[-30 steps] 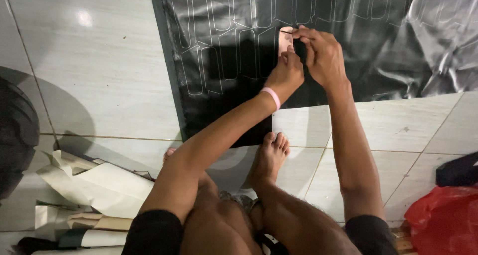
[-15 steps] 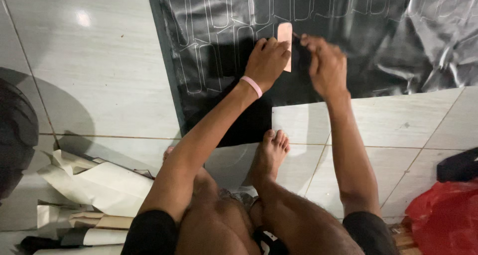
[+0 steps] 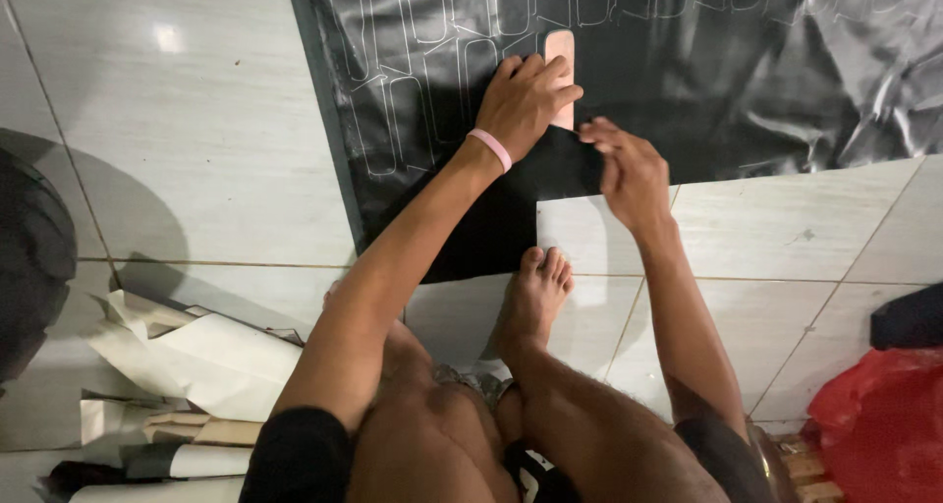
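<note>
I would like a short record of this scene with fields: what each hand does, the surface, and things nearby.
left hand: pressed flat on a pale template piece lying on the black sheet
right hand: fingers pinched at the cut edge of the black sheet
sheet markings: outlined shapes drawn in light lines
surface: pale tiled floor
nearby: crumpled paper scraps, red bag

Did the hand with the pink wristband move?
Yes. The left hand slid left along the black sheet, off the right hand, and now presses the small tan template flat.
</note>
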`<state>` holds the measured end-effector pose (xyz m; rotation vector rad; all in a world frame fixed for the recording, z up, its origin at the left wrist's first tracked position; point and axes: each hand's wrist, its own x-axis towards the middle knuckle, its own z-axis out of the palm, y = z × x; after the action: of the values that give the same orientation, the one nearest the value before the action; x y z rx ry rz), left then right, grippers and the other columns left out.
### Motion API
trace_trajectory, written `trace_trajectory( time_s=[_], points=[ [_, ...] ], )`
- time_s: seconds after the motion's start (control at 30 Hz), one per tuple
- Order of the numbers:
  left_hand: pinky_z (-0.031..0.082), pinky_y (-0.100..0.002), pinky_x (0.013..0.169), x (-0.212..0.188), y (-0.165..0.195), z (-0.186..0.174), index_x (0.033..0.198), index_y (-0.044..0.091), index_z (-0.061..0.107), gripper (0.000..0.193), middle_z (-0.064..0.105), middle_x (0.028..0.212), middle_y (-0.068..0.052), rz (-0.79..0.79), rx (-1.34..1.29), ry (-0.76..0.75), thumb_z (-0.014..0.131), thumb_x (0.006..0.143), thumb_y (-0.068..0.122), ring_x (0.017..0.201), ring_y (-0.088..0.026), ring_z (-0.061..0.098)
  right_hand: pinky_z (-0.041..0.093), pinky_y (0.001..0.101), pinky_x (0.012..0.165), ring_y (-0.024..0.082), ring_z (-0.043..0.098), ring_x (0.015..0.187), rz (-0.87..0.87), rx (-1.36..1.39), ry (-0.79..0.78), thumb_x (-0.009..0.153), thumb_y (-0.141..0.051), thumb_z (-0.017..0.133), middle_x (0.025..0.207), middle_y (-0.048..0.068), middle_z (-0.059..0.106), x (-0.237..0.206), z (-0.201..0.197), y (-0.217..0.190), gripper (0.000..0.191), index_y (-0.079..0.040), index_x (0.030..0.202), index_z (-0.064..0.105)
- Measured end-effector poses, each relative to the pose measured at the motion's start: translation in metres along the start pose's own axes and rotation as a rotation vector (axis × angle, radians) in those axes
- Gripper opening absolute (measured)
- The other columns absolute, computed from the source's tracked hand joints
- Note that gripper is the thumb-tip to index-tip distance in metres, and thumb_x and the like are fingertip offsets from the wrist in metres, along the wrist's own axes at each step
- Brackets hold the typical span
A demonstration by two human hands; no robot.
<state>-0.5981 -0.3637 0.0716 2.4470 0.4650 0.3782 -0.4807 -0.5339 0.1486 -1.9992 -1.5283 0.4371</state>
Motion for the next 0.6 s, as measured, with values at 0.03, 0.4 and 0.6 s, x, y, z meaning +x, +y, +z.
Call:
trace_trajectory(
  time_s=[0.03, 0.4, 0.6],
  points=[
    [0.044, -0.040, 0.099, -0.002, 0.000, 0.000, 0.111, 0.020, 0.076, 0.024, 0.064, 0.126, -0.001, 0.006, 0.003, 0.012, 0.063, 0.093, 0.011, 0.112, -0.020, 0.061, 0.057, 0.0376, 0.103, 0.030, 0.071, 0.124, 0.062, 0.030, 0.028, 0.105, 0.007, 0.050, 0.121, 0.010, 0.076, -0.007, -0.003, 0.004, 0.018, -0.001, 0.111, 0.066],
    [0.031, -0.054, 0.119, -0.065, -0.025, -0.045, 0.130, 0.023, 0.070, 0.042, 0.048, 0.156, -0.006, 0.044, 0.074, 0.055, 0.078, 0.093, 0.040, 0.136, -0.025, 0.052, 0.051, 0.0367, 0.077, 0.025, 0.062, 0.091, 0.392, -0.091, 0.247, 0.115, -0.008, 0.054, 0.107, 0.011, 0.061, -0.125, 0.001, 0.042, 0.013, -0.005, 0.124, 0.063],
    [0.029, -0.053, 0.118, -0.088, -0.057, -0.085, 0.127, 0.019, 0.070, 0.047, 0.048, 0.157, -0.010, 0.009, 0.107, -0.056, 0.074, 0.090, 0.046, 0.136, -0.030, 0.050, 0.044, 0.0435, 0.084, 0.029, 0.056, 0.096, 0.326, -0.300, 0.121, 0.100, -0.019, 0.070, 0.104, 0.011, 0.061, -0.135, 0.042, 0.009, 0.046, -0.016, 0.145, 0.063]
  ],
)
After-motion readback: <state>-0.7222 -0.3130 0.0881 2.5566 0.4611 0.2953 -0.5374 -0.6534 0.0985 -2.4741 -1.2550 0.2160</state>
